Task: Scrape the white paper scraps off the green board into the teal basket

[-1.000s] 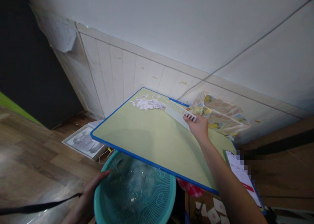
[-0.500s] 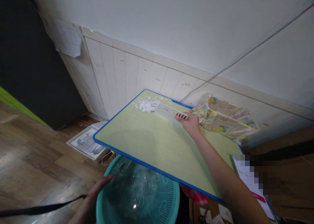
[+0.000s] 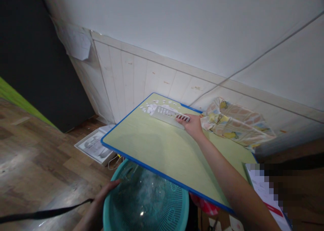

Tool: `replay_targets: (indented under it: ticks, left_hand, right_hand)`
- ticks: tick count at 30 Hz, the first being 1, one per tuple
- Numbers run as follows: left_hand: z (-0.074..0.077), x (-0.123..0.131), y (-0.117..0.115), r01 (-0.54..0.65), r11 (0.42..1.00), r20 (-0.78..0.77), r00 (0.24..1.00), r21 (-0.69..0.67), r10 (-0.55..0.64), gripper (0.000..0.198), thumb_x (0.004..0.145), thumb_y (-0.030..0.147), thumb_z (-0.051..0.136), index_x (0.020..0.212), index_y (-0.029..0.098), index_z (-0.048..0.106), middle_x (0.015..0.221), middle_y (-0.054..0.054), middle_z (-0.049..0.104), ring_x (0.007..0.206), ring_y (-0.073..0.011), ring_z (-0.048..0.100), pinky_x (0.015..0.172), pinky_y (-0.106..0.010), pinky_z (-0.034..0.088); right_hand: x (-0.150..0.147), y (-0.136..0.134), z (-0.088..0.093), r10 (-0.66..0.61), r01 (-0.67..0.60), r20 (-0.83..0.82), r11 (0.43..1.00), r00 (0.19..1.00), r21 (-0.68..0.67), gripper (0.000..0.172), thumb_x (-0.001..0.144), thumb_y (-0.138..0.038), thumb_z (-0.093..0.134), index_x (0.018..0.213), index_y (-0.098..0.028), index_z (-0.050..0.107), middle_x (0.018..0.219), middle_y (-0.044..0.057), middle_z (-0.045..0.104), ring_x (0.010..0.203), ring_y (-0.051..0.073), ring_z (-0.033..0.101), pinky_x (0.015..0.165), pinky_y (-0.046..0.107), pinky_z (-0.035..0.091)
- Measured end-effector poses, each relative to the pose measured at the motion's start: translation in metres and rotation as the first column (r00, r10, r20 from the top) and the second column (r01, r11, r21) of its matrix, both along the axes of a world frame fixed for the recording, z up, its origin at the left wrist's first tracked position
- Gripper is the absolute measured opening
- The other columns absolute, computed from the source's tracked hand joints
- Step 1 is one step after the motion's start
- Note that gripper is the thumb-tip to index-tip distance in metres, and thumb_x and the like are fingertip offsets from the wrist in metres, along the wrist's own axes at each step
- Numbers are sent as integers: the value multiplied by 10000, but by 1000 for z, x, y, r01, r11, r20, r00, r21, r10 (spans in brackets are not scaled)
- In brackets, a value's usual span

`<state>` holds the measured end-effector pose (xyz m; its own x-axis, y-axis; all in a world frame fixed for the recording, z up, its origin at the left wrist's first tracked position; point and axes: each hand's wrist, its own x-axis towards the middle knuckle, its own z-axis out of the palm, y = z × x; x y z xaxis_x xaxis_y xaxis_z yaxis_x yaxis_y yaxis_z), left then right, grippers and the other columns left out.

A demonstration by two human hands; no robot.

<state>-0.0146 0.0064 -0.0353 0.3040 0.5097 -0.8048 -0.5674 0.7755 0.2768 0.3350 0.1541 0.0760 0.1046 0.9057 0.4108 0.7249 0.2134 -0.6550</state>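
My right hand [image 3: 192, 125] is closed on the near end of a flat white strip with slots [image 3: 164, 116], which lies on edge across the yellow-green tabletop [image 3: 146, 150]. Against and behind the strip's far end is a heap of small white paper scraps [image 3: 152, 109], with loose bits scattered toward the table's back edge. Below the blue front rim, my left hand [image 3: 110, 188] grips the left side of a teal plastic basket [image 3: 183, 204], its thumb over the rim. A clear, shiny lining that looks like plastic shows inside the basket.
A patterned cloth [image 3: 238, 126] lies at the table's back right, against the wall. A booklet [image 3: 263, 187] sits at the right edge. On the wooden floor at left is an open white box [image 3: 95, 146]. A black strap [image 3: 45, 214] crosses the lower left.
The slotted strip in my right hand has shifted left and toward me, now overlapping the front of the paper heap. My left hand stays on the basket. The view has shifted slightly.
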Motion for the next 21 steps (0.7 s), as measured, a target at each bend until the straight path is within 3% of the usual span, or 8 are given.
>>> replay_targets:
  ticks: [6,11,16,21]
  left_hand:
    - [2,-1,-2,-15,1000,37,999,-13,16,856,677,301,783,1421,114,404,1016,-83,690,943,-256,660,929,-297,507]
    - [2,-2,-1,-8,1000,31,999,-5,9,903,674,310,783,1433,51,367,1013,-111,686,936,-291,658,823,-329,555]
    - [4,-4,0,-12,1000,37,999,-2,12,915,682,310,779,1434,17,348,995,-121,688,825,-290,671,763,-350,562]
    - [7,-5,-1,-7,1000,22,1000,17,7,870,696,314,767,1405,-6,377,942,-122,695,701,-277,661,722,-345,546]
  right_hand:
    - [-15,13,-2,33,-33,11,999,999,0,220,756,-357,676,790,-156,761,624,-3,665,569,145,559,542,245,360]
    - [-8,11,-3,95,-95,0,995,995,-37,205,748,-344,684,823,-172,765,736,17,727,657,174,631,616,258,430]
    - [-1,8,0,93,-94,-22,995,995,-40,243,728,-375,705,822,-160,767,696,20,719,602,167,613,569,254,413]
    - [-22,24,-2,58,-58,-9,998,998,16,262,741,-391,687,806,-149,765,644,9,684,571,150,571,546,251,367]
